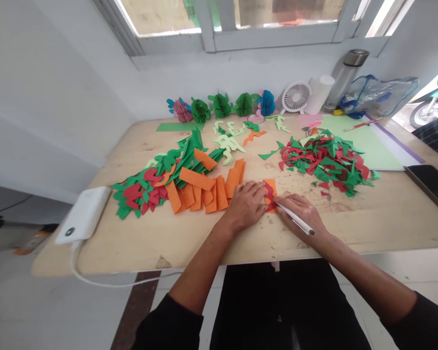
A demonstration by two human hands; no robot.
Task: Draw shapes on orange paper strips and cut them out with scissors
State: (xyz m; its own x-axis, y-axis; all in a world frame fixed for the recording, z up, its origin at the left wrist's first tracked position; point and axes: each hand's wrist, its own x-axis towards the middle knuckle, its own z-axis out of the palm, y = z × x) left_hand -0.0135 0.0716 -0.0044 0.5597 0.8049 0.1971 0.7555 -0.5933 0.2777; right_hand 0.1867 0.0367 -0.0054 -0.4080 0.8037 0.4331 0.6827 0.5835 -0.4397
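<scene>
Near the table's front edge, my left hand [247, 201] lies palm down, its fingertips resting on the left side of a small orange paper piece [272, 184]. A wavy red paper cutout [269, 196] lies on top of that orange piece, partly hidden by my fingers. From the right, my right hand [299, 214] grips a white pen [295, 217] with a dark end. The pen's tip points at the red cutout's right edge; whether it touches is too small to tell. Folded orange strips [204, 189] lie just left of my left hand.
Green and red cutouts [146, 192] spread at left, beside a white power bank [83, 214] with a cable. Red and green scraps [328, 163] heap at right, near a phone [432, 187]. Behind stand honeycomb paper figures [221, 104], a small fan [296, 97] and a bottle [345, 80].
</scene>
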